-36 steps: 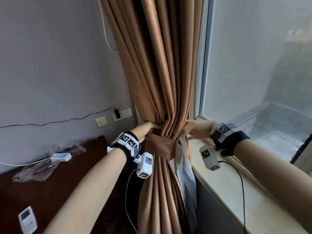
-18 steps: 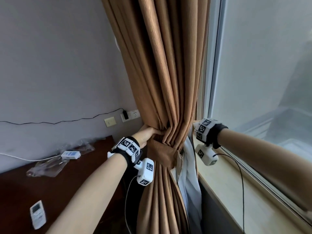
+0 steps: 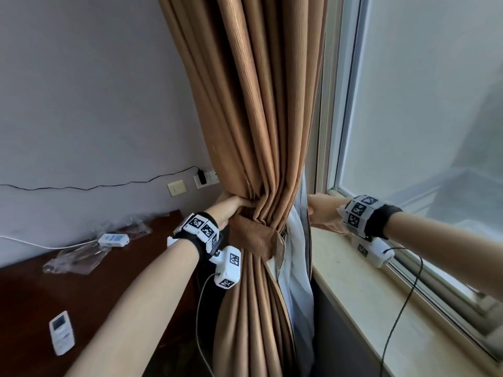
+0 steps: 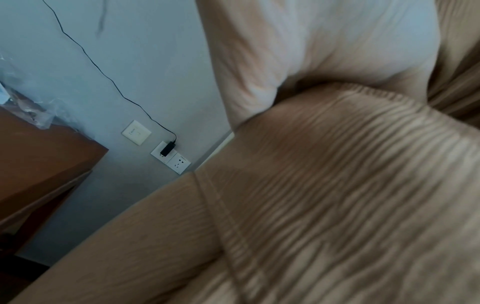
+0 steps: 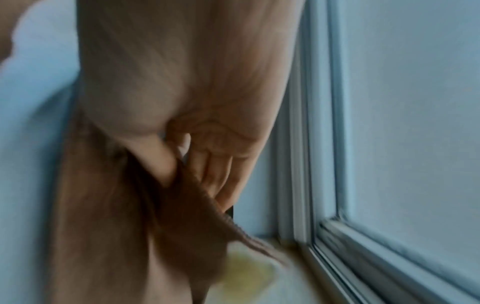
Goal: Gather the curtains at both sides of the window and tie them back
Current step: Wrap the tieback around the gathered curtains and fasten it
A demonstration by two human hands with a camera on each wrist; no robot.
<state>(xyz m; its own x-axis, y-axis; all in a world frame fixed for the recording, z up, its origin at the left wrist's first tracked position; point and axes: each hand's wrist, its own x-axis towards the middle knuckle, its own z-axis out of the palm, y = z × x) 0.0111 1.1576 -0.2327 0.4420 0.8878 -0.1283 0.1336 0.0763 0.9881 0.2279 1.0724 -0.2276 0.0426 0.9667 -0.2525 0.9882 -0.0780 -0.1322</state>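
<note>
Daylight comes in from the window on my right, soft and cool. The wall stays dim grey, the desk dark. Head view is sharp, with edges bent by the wide lens. My left wrist view is smeared over the curtain; my right wrist view is heavily motion-blurred.

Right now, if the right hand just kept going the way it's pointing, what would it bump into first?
Most likely the brown curtain. The right hand reaches leftward from the windowsill side, its fingers already behind the curtain's pale lining, pinching brown fabric. Depth is unclear, so the wall corner behind may follow.
</note>
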